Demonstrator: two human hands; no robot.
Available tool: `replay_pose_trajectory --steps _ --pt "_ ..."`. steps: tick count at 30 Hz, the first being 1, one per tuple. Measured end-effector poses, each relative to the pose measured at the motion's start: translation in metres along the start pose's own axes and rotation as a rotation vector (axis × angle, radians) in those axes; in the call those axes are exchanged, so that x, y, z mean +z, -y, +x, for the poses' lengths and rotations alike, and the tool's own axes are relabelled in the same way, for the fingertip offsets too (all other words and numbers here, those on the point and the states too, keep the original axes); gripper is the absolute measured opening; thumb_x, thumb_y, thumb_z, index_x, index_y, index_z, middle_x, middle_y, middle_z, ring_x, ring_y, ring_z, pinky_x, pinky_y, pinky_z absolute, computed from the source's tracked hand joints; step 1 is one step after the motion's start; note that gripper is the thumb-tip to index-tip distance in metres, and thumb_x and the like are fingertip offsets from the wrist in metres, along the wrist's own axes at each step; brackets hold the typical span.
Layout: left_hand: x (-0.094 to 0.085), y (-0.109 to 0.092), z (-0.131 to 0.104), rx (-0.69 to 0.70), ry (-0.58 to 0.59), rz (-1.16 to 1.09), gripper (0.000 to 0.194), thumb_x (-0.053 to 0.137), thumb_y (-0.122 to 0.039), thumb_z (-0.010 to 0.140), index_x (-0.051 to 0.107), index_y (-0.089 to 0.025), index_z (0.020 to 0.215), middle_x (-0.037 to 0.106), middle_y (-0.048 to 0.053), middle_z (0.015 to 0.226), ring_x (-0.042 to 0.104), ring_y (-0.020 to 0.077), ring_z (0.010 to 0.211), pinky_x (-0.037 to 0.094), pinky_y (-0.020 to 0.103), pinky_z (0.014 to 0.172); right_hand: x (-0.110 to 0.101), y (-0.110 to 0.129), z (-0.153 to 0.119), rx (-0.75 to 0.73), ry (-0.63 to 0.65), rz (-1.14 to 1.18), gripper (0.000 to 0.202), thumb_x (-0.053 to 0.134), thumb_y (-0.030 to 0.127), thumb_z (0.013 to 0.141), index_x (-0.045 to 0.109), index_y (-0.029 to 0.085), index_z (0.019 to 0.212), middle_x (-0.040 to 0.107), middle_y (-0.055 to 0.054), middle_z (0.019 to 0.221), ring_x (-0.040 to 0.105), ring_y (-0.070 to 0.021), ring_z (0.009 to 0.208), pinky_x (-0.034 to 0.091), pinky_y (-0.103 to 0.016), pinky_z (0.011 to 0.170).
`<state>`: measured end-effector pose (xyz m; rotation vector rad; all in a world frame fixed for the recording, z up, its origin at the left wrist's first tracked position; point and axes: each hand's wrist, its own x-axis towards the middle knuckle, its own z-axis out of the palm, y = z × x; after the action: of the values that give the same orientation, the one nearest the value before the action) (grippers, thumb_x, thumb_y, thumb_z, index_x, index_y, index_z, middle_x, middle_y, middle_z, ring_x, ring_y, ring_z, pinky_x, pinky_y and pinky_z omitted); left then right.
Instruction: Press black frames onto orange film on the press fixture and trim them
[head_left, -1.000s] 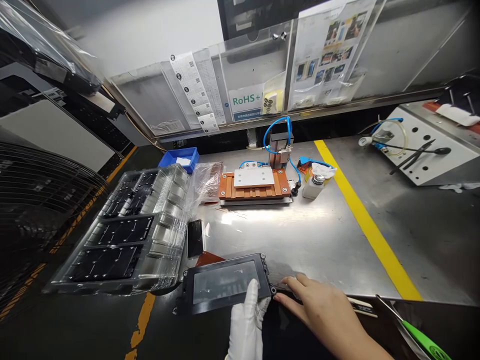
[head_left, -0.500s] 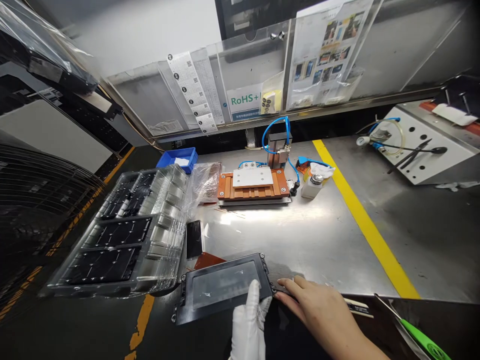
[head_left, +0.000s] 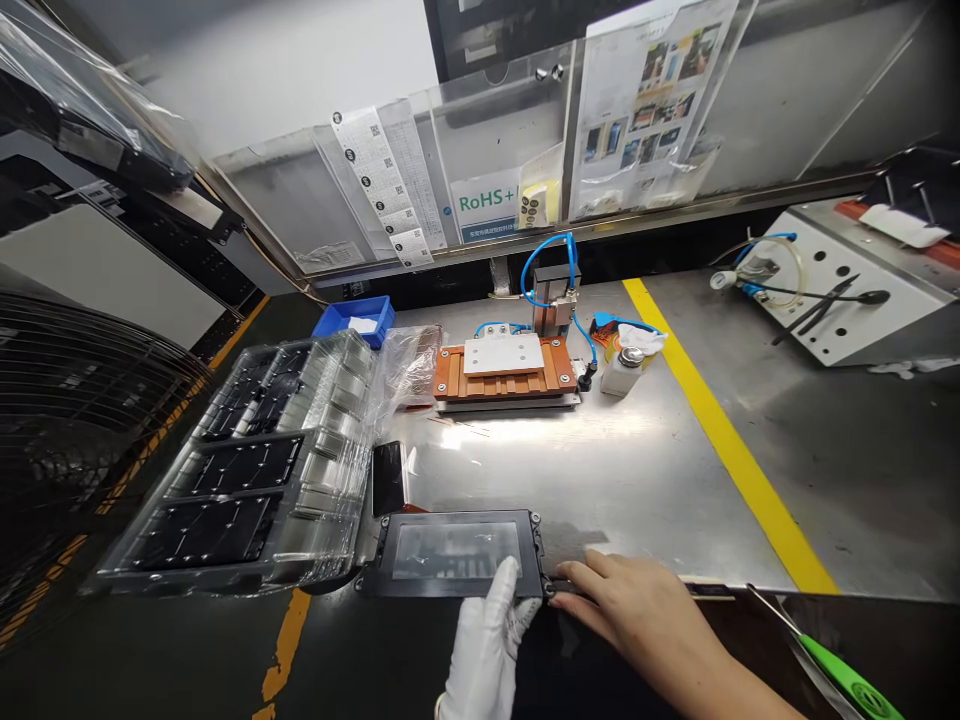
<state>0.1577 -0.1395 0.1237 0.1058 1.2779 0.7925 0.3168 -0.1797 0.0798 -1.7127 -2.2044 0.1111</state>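
A black rectangular frame with a clear, greyish window (head_left: pixel 456 550) is tilted above the near edge of the bench, with screw ears at its corners. My left hand (head_left: pixel 486 630), in a white glove, grips its lower right part, thumb on the window and fingers underneath. My bare right hand (head_left: pixel 630 605) is closed at the frame's right end. Between its thumb and forefinger is a slim black tool (head_left: pixel 562 586), its tip at the lower right corner ear; its exact kind is unclear. A green-handled tool (head_left: pixel 844 675) with a thin metal shaft lies at the lower right.
At left stands a clear plastic tray (head_left: pixel 322 500) with black panels. A phone (head_left: pixel 388 478) lies beside it. Behind are a blue bin (head_left: pixel 379 315), an orange-brown press fixture (head_left: pixel 442 372) with blue hoses, and a white bottle (head_left: pixel 621 378). A grey box (head_left: pixel 862 260) stands right.
The framed panel has turned nearly level, its left end swinging up and its right end dipping slightly. My gloved hand has tilted with it. My right hand stays at the right corner.
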Motion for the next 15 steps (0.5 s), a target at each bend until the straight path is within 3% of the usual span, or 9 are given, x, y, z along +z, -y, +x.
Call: replay_pose_trajectory --steps 6,15 --pt "-0.012 0.002 0.006 -0.017 0.069 0.015 0.005 0.073 -0.017 0.080 0.073 -0.013 0.083 0.075 0.008 0.094 0.071 0.0160 0.081 0.058 0.020 0.069 0.000 -0.002 -0.004 -0.039 0.036 0.038 0.061 0.013 0.050 0.104 0.066 0.025 0.087 0.063 0.001 0.065 0.065 -0.0186 0.055 0.033 -0.035 0.049" --pt "-0.023 -0.007 0.021 -0.073 0.241 0.103 0.014 0.072 -0.019 0.081 0.071 -0.014 0.094 0.074 0.007 0.095 0.068 0.0131 0.079 0.056 0.019 0.065 -0.001 -0.005 -0.005 -0.097 0.027 0.083 0.054 0.020 0.050 0.104 0.062 0.025 0.079 0.061 0.002 0.064 0.061 -0.0196 0.053 0.029 -0.035 0.051"
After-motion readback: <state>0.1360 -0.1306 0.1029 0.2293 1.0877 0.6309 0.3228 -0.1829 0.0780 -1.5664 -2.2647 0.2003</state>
